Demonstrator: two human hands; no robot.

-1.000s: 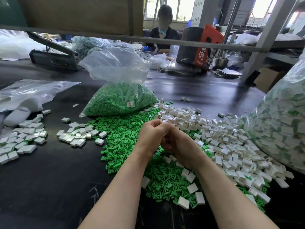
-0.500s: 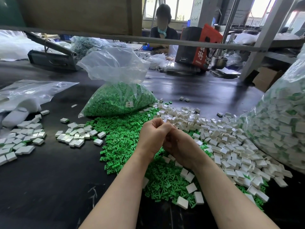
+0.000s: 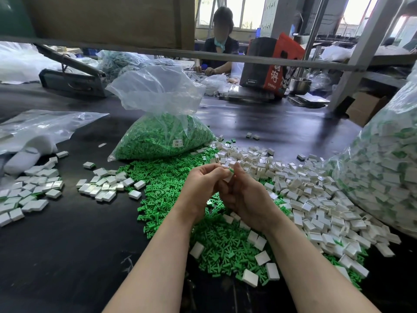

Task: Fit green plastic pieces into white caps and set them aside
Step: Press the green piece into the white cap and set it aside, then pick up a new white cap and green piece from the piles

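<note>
- Both hands meet above the table — the left hand [image 3: 200, 186] curls its fingers round a white cap [image 3: 228, 178], with a green piece [image 3: 231, 170] showing at its top edge.
- The right hand [image 3: 244, 195] pinches that same cap from the other side, thumb up against it.
- Under the wrists lies a heap of loose green pieces [image 3: 162, 184]; a spread of white caps [image 3: 304, 188] sits to the right.
- Finished caps [image 3: 106, 186] lie in a cluster to the left.
- Behind stands an open bag of green pieces [image 3: 158, 136] on the dark table [image 3: 67, 245].
</note>
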